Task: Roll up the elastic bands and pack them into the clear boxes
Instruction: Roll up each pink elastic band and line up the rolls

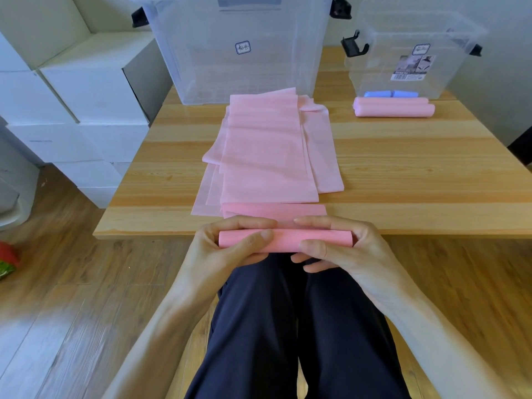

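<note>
Matt pink elastic band [267,156], glossy wooden table [403,168], clear plastic boxes [239,53]

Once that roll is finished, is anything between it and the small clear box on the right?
Yes. Two pink rolls lie on the table right in front of the small box, with blue rolls behind them. The roll in both hands must be lifted over them. The box top looks open.

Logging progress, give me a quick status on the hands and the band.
Left hand, right hand: both grip the pink roll at the table edge. Unrolled pink band trails across the table. Nothing in the way.
</note>
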A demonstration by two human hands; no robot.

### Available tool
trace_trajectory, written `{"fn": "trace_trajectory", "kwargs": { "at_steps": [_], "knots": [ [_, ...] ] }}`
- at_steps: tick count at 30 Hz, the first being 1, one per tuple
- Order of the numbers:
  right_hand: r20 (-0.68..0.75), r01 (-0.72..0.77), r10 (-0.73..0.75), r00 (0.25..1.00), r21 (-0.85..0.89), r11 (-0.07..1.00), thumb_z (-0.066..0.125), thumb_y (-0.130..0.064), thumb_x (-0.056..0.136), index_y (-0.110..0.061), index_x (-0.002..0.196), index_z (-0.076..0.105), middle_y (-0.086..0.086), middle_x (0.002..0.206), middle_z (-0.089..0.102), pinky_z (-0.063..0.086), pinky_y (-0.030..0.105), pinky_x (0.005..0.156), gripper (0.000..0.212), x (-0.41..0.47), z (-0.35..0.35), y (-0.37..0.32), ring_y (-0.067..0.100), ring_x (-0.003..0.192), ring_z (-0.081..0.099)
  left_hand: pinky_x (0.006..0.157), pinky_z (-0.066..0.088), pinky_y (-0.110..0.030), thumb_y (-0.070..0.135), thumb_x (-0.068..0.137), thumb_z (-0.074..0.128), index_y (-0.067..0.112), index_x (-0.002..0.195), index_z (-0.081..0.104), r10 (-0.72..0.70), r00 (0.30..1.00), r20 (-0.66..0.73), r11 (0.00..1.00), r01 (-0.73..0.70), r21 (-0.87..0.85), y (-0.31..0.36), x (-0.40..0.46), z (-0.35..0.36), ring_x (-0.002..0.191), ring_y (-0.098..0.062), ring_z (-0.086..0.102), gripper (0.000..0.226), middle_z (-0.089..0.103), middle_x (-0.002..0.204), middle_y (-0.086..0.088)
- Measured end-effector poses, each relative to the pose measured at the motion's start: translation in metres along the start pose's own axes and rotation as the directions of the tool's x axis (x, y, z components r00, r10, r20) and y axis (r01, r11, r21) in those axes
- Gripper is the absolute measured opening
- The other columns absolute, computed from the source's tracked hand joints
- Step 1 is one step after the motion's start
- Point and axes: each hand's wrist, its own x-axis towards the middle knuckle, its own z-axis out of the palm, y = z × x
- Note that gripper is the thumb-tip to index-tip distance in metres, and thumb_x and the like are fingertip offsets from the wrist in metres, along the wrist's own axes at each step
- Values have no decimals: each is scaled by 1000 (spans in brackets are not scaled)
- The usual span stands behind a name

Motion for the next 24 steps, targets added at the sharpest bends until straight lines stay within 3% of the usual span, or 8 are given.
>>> {"fn": "trace_trajectory", "kwargs": {
  "at_steps": [8,12,18,24],
  "knots": [
    [-34,-2,3,999,26,1000,74,-28,74,-13,99,78,11,89,77,62,32,67,29,-1,3,-1,31,75,75,70,58,-20,23,66,76,22,80,81,-5,1000,12,1000,4,8,4,0,-1,91,-17,74,15,77,94,-6],
    [-17,-7,7,1000,26,1000,76,-16,73,-12,105,74,13,87,77,62,29,66,32,-2,3,-1,27,80,76,68,59,-20,26,69,73,24,76,81,-7,1000,-22,1000,8,20,2,-2,1,90,-13,74,11,77,93,-1],
    [-50,-2,3,999,14,1000,73,-26,75,-12,97,77,10,86,76,62,30,63,26,-3,4,-2,30,73,75,70,60,-22,27,66,75,20,85,80,-20,1000,2,1000,20,10,2,-3,-1,91,-14,74,21,77,95,-3],
    [-33,1,0,999,17,1000,77,-17,71,-12,100,75,13,81,76,61,28,64,30,-5,6,-1,27,74,75,66,59,-21,28,66,74,22,76,80,-26,999,-38,1000,26,7,1,-3,-1,86,-13,74,13,77,86,-2]
  ]
}}
